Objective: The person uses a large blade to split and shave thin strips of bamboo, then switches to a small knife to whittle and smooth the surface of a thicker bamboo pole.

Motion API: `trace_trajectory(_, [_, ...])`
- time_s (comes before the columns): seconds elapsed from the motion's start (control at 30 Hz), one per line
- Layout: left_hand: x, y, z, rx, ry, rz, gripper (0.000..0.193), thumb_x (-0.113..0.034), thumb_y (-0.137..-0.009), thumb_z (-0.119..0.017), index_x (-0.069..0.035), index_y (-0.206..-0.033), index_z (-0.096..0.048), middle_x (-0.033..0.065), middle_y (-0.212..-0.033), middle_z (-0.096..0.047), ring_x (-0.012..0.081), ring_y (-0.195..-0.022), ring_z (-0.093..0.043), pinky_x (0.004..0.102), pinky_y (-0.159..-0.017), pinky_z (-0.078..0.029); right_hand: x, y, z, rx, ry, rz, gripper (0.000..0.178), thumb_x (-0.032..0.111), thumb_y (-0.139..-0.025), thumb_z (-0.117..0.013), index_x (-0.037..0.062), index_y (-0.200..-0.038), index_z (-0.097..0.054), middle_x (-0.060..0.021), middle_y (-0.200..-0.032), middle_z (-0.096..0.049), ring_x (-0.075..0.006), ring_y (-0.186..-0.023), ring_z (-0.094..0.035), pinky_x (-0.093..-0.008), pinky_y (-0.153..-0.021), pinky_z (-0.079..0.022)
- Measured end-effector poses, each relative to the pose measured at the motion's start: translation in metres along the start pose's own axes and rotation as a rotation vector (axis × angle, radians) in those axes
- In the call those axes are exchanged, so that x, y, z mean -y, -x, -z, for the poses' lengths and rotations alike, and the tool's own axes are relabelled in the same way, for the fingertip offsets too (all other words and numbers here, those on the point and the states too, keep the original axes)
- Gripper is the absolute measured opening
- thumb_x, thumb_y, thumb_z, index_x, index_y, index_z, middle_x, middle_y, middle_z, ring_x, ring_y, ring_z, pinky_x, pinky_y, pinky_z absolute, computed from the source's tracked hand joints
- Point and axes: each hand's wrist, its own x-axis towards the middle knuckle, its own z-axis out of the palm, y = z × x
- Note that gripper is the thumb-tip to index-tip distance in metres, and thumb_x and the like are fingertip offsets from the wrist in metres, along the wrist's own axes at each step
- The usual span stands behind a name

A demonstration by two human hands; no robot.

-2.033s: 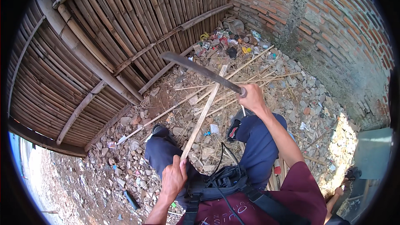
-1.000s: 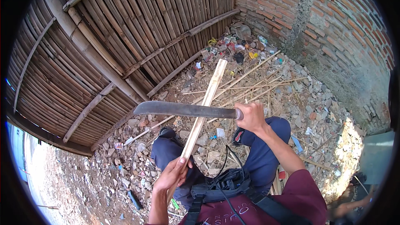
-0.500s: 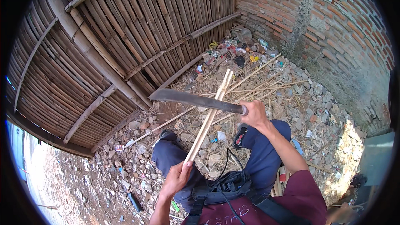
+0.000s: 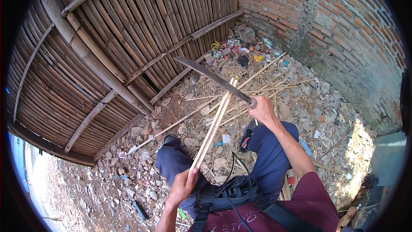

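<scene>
My left hand [image 4: 183, 184] is closed round the near end of a pale bamboo strip [image 4: 211, 136], which slants up and away from me between my knees. A lengthwise groove or split runs along the strip. In my right hand [image 4: 262, 109] is the handle of a machete [image 4: 210, 76], its long dark blade pointing up and to the left. The blade crosses over the strip near its far end; whether the two touch I cannot tell. My right fingers wrap the handle and hide most of it.
Thin bamboo sticks [image 4: 257, 89] and dry shavings lie on the stony ground ahead. Litter [image 4: 244, 53] is heaped in the corner between a bamboo wall [image 4: 171, 21] and a brick wall [image 4: 274, 8]. A black cable [image 4: 234, 167] hangs at my waist. Part of another person [image 4: 352, 215] shows at lower right.
The machete's tip has swung up and to the right, so the blade now slants more steeply and crosses the strip farther along. My left hand has hardly moved.
</scene>
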Motion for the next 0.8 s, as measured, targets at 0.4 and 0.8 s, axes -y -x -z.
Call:
trace_trajectory(0.4, [0.009, -0.006, 0.013, 0.428, 0.675, 0.332, 0.046, -0.046, -0.117, -0.041, -0.011, -0.087, -0.046, -0.0058, -0.062, -0.034, 0.0045, -0.048, -0.027, 0.0227, -0.041, -0.024, 0.005, 0.016, -0.008, -0.048, -0.091, 0.192, 0.008, 0.015, -0.075, -0.071, 0.0066, -0.076, -0.071, -0.0173, -0.064, -0.066, -0.0381, -0.060, -0.068, -0.0473, -0.057, -0.052])
trace_trajectory(0.8, [0.043, -0.015, 0.014, 0.741, 1.059, 0.476, 0.057, -0.061, -0.113, -0.035, -0.012, -0.086, -0.044, -0.0072, -0.057, -0.028, 0.0037, -0.041, -0.024, 0.0220, -0.036, -0.019, 0.032, 0.044, -0.004, -0.043, -0.064, 0.428, 0.014, 0.015, -0.064, -0.075, 0.0133, -0.078, -0.073, -0.0127, -0.059, -0.064, -0.0337, -0.056, -0.068, -0.0429, -0.053, -0.051])
